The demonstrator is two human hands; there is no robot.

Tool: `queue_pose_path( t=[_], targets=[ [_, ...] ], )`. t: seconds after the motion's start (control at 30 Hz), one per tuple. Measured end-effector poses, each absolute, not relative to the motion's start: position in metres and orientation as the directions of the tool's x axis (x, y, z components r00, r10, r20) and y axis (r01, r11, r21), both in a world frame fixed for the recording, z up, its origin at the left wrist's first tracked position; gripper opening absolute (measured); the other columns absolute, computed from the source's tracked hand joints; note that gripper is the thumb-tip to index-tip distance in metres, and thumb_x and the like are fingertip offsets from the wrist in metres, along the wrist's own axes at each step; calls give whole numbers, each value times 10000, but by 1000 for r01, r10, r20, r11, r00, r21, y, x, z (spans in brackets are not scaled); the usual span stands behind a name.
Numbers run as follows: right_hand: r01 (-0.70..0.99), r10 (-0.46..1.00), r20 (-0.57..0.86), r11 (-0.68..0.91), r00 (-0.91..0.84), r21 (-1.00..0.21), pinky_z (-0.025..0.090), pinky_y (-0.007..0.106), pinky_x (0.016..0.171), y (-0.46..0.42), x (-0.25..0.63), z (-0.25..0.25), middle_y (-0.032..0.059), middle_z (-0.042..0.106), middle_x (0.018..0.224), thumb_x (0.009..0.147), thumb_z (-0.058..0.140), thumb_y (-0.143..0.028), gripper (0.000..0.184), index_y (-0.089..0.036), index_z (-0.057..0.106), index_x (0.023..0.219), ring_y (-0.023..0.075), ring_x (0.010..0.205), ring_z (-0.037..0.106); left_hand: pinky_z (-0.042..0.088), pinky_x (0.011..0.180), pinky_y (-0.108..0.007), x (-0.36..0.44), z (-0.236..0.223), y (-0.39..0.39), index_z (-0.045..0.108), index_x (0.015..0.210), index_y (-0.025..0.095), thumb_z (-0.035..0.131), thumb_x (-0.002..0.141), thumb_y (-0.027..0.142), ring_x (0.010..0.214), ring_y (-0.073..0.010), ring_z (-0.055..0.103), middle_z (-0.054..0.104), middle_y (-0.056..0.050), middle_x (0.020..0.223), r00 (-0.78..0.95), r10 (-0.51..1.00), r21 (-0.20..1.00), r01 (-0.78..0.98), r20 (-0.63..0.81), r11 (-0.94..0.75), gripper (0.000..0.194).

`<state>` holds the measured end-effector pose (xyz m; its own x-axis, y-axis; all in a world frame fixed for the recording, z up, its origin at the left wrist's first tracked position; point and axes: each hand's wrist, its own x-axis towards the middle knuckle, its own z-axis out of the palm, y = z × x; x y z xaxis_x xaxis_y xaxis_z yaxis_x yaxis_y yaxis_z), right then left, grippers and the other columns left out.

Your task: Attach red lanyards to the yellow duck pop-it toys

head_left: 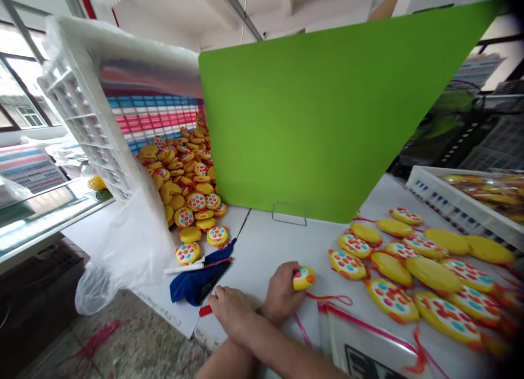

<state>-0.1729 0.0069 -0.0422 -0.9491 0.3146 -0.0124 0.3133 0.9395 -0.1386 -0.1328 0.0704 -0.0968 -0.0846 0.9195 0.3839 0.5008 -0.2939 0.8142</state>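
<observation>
My forearms cross low in the view. My left hand (281,292) reaches right and is shut on a small yellow toy disc (303,278) with coloured dots, held just above the white table (266,242). A red string (331,298) trails from the disc. My right hand (232,309) lies to the left on the table with its fingers spread, the fingertips at a small red piece (205,311) beside a blue cloth (200,278).
A tipped white crate (88,117) in a plastic bag spills a heap of yellow discs (186,188). Several more discs (413,264) lie in rows at the right. A green board (327,117) stands behind, another crate (462,204) sits far right, and a white marker (184,268) lies near the cloth.
</observation>
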Motion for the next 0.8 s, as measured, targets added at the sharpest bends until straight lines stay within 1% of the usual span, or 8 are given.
queue_pose_path(
  t=[0.1,0.2,0.37,0.53,0.6,0.67,0.73,0.8],
  targets=[
    [367,363,-56,924,-930,-104,515,307,639,6,-170,-40,92,633,995,798,456,-26,279,-168,615,977,234,834,634,428,964,-327,-128,-94,69,496,1146,208,578,607,46,1071,-179,528,566,-40,1175,-88,926,825,492,366,-279,569],
    [391,387,-68,917,-920,-83,519,309,649,4,-169,-38,97,636,1014,799,477,-40,269,-177,605,992,241,849,639,436,951,-327,-126,-94,70,507,1136,205,581,607,55,1058,-182,536,578,-45,1164,-83,922,820,492,377,-291,554],
    [387,389,4,918,-921,-85,525,342,631,1,-163,-39,130,646,951,777,524,-48,246,-142,578,998,242,777,648,436,947,-335,-129,-99,73,495,1151,181,557,660,83,1061,-180,541,580,-63,1155,-105,931,828,498,350,-256,505],
    [366,375,73,924,-924,-112,530,347,582,6,-156,-41,89,647,906,785,541,-123,206,-142,561,989,232,726,648,429,955,-369,-128,-100,80,465,1176,169,539,704,105,1082,-188,539,575,-80,1158,-103,940,827,514,324,-229,483],
    [365,375,87,924,-923,-113,521,334,553,10,-157,-42,79,652,883,802,523,-147,160,-151,579,953,221,702,644,429,955,-380,-127,-100,83,469,1170,168,542,709,113,1085,-195,542,578,-84,1155,-91,938,812,533,335,-238,470],
    [360,367,46,926,-929,-118,508,308,534,12,-158,-42,69,657,849,793,535,-148,90,-158,612,839,207,689,636,432,953,-383,-126,-100,85,467,1176,173,541,713,116,1086,-197,545,579,-83,1158,-74,931,791,555,357,-258,473],
    [340,344,12,933,-939,-115,493,282,526,15,-155,-39,51,653,815,769,553,-122,92,-163,621,723,194,687,629,434,955,-384,-127,-100,85,462,1187,175,538,719,123,1087,-197,548,574,-83,1170,-60,928,775,572,368,-270,477],
    [336,352,91,929,-931,-155,484,273,533,18,-147,-32,33,649,814,771,561,-144,96,-185,636,727,191,704,626,433,959,-389,-128,-99,85,463,1189,174,538,727,140,1084,-199,550,569,-87,1181,-60,928,769,580,367,-267,469]
  ],
)
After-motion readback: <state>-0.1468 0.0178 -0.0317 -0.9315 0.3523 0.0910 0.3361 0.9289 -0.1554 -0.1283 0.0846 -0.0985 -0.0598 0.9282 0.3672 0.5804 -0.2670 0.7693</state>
